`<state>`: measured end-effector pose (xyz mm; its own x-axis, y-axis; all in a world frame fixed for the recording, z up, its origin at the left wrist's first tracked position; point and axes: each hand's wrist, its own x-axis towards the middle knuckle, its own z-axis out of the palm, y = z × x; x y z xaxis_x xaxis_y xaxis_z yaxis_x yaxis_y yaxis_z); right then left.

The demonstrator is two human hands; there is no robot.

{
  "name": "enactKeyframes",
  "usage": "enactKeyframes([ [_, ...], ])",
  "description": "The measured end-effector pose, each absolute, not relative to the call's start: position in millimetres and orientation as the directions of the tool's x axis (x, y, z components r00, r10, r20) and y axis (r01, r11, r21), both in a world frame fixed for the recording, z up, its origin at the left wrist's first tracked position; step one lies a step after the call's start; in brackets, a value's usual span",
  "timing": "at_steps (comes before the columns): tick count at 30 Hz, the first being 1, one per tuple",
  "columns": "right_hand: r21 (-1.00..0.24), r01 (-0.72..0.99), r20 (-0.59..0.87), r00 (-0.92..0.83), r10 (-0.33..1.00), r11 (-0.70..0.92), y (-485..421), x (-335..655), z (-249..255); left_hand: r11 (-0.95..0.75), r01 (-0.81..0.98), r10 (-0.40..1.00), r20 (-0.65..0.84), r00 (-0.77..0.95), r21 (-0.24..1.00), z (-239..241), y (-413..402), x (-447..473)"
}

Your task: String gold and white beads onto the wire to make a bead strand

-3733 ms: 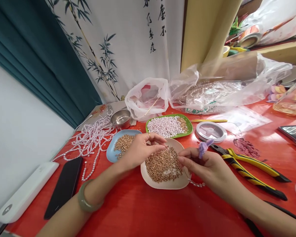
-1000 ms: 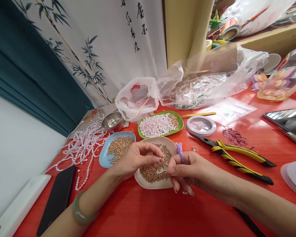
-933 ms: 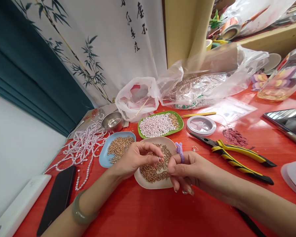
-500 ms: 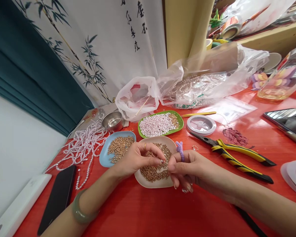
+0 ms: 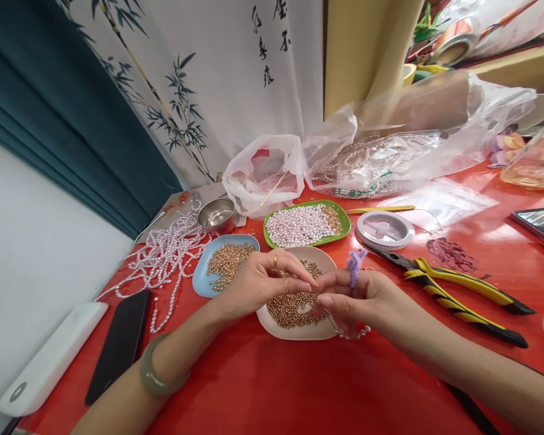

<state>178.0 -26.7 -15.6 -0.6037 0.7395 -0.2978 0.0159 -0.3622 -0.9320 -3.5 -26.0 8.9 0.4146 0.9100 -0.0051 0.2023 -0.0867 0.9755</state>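
Over the cream plate [image 5: 272, 329] of gold beads [image 5: 290, 308], my two hands meet at the fingertips. My left hand [image 5: 260, 281] is closed in a pinch; whatever lies between its thumb and forefinger is too small to tell. A short beaded strand [image 5: 354, 332] with clear or silvery beads hangs from my right hand [image 5: 360, 293], whose thumb and fingers are closed. Fuzzy purple material [image 5: 356, 269] circles a finger of that hand. Left of the cream plate lies a blue plate [image 5: 200, 281] with gold beads. Behind stands a green tray [image 5: 272, 241] of pale pink and gold beads.
Yellow-black pliers [image 5: 462, 296] and a white spool [image 5: 385, 229] lie to the right. Strings of pale beads [image 5: 172, 248], a metal bowl [image 5: 217, 216] and a black phone [image 5: 120, 344] are at left. Plastic bags [image 5: 265, 172] line the back of the red table [image 5: 272, 386].
My left fingertips have come up against my right ones, closing the small gap. More of the strand shows below my right hand. The view has shifted, moving things rightward.
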Motion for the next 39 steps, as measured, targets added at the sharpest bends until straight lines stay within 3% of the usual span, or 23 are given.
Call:
enactKeyframes([
  [5, -0.951, 0.090, -0.292, -0.576, 0.763, -0.296, -28, 177, -13, -0.138, 0.234, 0.914, 0.032, 0.405, 0.962, 13, -27, -2],
  [9, -0.957, 0.090, -0.277, -0.565, 0.777, -0.275, -27, 178, -14, -0.079, 0.369, 0.926, -0.070, 0.372, 0.926, 15, -24, -7],
  [11, -0.959, 0.087, -0.271, -0.563, 0.781, -0.270, -27, 178, -14, -0.122, 0.532, 0.918, -0.108, 0.381, 0.838, 14, -21, -12],
  [14, -0.955, 0.083, -0.284, -0.531, 0.798, -0.285, -28, 179, -12, -0.293, 0.740, 0.886, -0.119, 0.449, 0.605, 9, -20, -18],
  [17, -0.951, 0.079, -0.296, -0.510, 0.807, -0.300, -29, 178, -10, -0.391, 0.797, 0.862, -0.122, 0.493, 0.460, 4, -21, -19],
  [20, -0.949, 0.085, -0.301, -0.514, 0.803, -0.302, -29, 178, -10, -0.429, 0.796, 0.848, -0.114, 0.518, 0.426, 1, -22, -17],
  [25, -0.949, 0.096, -0.305, -0.526, 0.794, -0.301, -27, 178, -11, -0.375, 0.805, 0.861, -0.149, 0.486, 0.460, 3, -22, -17],
  [28, -0.950, 0.113, -0.305, -0.540, 0.784, -0.291, -27, 178, -10, -0.248, 0.778, 0.898, -0.165, 0.408, 0.577, 7, -20, -16],
  [33, -0.944, 0.114, -0.319, -0.544, 0.776, -0.309, -28, 177, -9, 0.082, 0.428, 0.884, -0.264, 0.387, 0.900, 10, -19, -9],
  [39, -0.950, 0.078, -0.293, -0.567, 0.770, -0.304, -30, 177, -14, 0.289, 0.066, 0.881, -0.292, 0.371, 0.955, -1, -23, 1],
])
